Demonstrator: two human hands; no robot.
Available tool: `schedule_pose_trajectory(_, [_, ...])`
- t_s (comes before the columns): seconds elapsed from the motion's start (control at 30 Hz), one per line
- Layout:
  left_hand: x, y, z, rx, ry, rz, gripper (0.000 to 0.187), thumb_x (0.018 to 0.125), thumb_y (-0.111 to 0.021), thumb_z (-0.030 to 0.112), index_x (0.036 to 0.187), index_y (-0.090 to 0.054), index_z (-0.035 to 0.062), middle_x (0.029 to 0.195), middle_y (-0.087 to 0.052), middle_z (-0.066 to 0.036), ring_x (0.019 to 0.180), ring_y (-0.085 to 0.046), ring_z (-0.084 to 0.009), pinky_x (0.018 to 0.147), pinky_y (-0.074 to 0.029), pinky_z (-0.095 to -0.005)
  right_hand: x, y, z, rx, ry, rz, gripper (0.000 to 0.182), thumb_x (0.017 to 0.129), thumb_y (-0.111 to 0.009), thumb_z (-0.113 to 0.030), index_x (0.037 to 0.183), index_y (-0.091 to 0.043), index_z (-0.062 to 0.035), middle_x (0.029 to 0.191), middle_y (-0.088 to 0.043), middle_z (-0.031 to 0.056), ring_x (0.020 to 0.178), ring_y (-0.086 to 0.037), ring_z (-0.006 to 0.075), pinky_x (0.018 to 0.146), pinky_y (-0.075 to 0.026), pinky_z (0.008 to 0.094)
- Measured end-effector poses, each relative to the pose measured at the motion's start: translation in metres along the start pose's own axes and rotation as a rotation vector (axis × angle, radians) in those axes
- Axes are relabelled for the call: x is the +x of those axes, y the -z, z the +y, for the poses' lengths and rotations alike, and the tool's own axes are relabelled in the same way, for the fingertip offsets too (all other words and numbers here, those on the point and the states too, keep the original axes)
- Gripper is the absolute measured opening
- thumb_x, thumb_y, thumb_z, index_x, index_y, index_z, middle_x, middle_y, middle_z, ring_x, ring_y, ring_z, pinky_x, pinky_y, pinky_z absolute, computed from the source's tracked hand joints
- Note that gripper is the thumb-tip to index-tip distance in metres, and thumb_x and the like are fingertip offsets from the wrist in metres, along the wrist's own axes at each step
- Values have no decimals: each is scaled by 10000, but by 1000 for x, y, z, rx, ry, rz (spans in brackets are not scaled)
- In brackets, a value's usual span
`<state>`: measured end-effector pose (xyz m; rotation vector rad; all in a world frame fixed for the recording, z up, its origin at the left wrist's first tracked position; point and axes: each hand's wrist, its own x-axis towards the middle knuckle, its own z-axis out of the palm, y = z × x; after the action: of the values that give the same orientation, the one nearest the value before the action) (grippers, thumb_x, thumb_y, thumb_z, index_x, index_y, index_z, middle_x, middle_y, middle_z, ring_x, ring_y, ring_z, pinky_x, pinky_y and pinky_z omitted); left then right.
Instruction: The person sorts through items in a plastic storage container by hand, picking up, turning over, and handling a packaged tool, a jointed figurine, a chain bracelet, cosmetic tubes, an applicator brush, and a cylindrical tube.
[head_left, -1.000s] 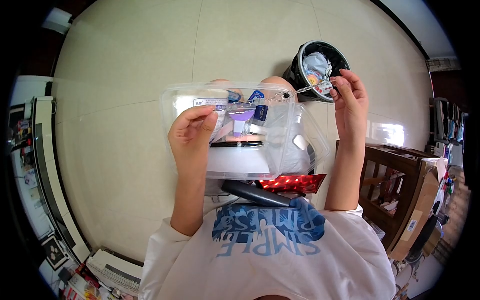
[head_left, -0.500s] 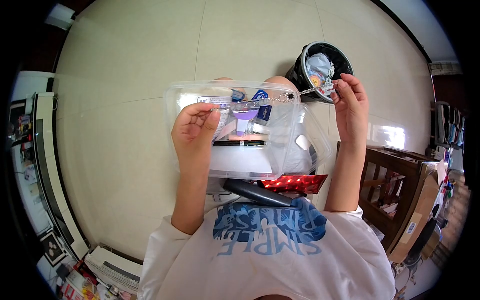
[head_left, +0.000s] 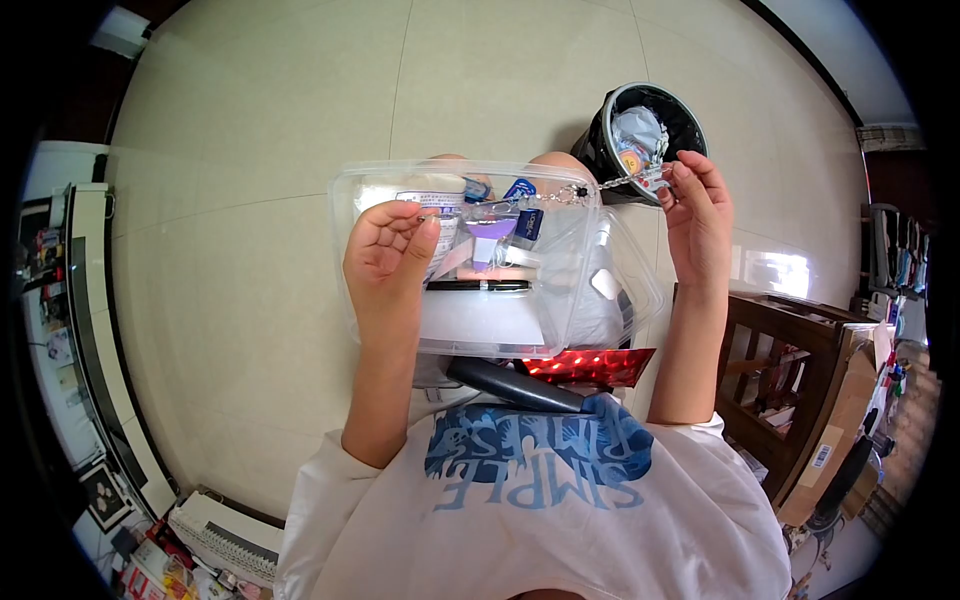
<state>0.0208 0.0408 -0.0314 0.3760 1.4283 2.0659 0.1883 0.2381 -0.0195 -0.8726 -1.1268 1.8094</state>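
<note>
Chain [head_left: 545, 197]: silver, pulled taut across upper centre, so its length shows.
L hand [head_left: 388, 250]: pinches one end.
R hand [head_left: 695, 215]: pinches other end.
Box [head_left: 490, 330]: clear, on lap, under chain.

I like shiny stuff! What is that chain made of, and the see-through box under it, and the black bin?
The chain stretched between the left hand and the right hand looks like silvery metal: small glinting links. The box seems to be clear glossy plastic, since the pen shows through its wall. The bin looks like glossy black plastic, though painted metal is possible.
</note>
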Motion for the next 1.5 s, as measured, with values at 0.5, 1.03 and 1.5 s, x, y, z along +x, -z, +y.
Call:
schedule_pose_trajectory(0.5, [0,7,0,37,-51,52,166,755,-527,7,905,-459,30,845,-523,-46,712,-465,-79,643,-386,-185,-11,-4,-22,72,37,-61,161,740,-547,-44,886,-488,-11,780,-564,68,714,-524,105,616,-404,198])
schedule_pose_trajectory(1.03, [1,5,1,-144,-106,56,180,757,-535,15,915,-450,29,864,-527,-73,696,-461,-84,636,-396,-195,-23,-10,-35,76,126,-136,133,749,-536,-35,870,-494,-1,754,-555,69,687,-527,112,649,-419,209])
schedule_pose_trajectory(1.5, [1,6,0,-78,-104,48,184,763,-517,6,923,-434,39,855,-520,-56,696,-456,-82,634,-384,-202,-25,-19,-30,178,79,-136,96,756,-529,-44,842,-498,-14,753,-538,61,712,-510,119,653,-403,229])
